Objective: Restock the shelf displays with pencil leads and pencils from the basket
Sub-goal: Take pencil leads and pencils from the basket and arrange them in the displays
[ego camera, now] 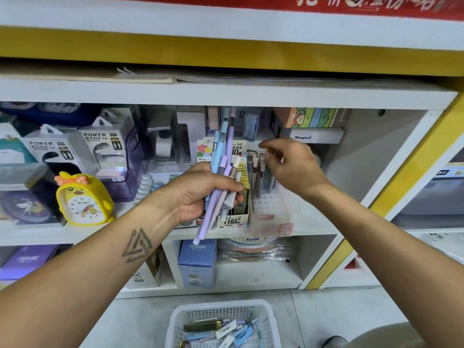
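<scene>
Forearms reach up from below. Left hand (pixel 200 189) clenches a bundle of pastel pencils (pixel 221 177), held just left of the clear pencil stand (pixel 273 197) on the shelf (pixel 313 229). Right hand (pixel 288 164), above the stand, pinches the top of a standing pencil (pixel 262 172). Lead box display (pixel 236 217) touches the stand's left side. Basket (pixel 221 322) sits on the floor, well below. Risk: loosely fanned bundle may slip; a nudge could topple the light stand.

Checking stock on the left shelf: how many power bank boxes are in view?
2: one power bank box at left, another right beside it. More may be hidden behind.
</scene>
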Available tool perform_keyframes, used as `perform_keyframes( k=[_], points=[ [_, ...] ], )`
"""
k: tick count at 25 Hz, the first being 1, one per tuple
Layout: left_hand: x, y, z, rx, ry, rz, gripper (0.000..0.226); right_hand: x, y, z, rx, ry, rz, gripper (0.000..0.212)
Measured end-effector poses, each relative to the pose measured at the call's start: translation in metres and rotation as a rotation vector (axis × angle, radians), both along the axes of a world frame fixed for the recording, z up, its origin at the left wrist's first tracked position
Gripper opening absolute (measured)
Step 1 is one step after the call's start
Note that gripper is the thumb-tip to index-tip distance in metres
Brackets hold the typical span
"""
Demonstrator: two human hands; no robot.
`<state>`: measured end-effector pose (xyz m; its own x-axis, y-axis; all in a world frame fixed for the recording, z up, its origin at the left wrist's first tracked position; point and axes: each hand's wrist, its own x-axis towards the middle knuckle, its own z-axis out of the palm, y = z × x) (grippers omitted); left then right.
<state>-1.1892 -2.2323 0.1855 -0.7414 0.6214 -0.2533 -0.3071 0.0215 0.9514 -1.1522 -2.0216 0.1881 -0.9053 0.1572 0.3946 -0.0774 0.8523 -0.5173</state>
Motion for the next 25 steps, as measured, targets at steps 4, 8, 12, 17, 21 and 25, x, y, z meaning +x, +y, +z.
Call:
perform_keyframes(
  k=[4,8,12,17,21,25],
  points=[
    [0.005,0.008,0.0,0.048,0.006,-0.022,0.018,0.012,-0.006,0.011,-0.655,-0.216,0.158,0.012],
    [0.009,0.016,0.0,0.065,0.024,-0.04,0.02,0.018,-0.006,0.011,-0.738,-0.355,0.269,0.02],
    [0.009,0.02,-0.001,0.068,0.023,-0.03,0.022,0.02,-0.002,0.015,-0.837,-0.368,0.288,0.017],
    [0.009,0.02,-0.002,0.086,0.033,-0.057,0.02,0.021,-0.007,0.014,-0.81,-0.438,0.31,0.015],
    [0.005,0.016,-0.003,0.117,-0.005,-0.053,0.022,0.017,-0.004,0.017,-0.922,-0.397,0.254,0.022],
    [0.0,0.009,-0.001,0.162,-0.013,-0.079,0.023,0.016,0.001,0.02,-0.996,-0.368,0.243,0.022]
  ],
)
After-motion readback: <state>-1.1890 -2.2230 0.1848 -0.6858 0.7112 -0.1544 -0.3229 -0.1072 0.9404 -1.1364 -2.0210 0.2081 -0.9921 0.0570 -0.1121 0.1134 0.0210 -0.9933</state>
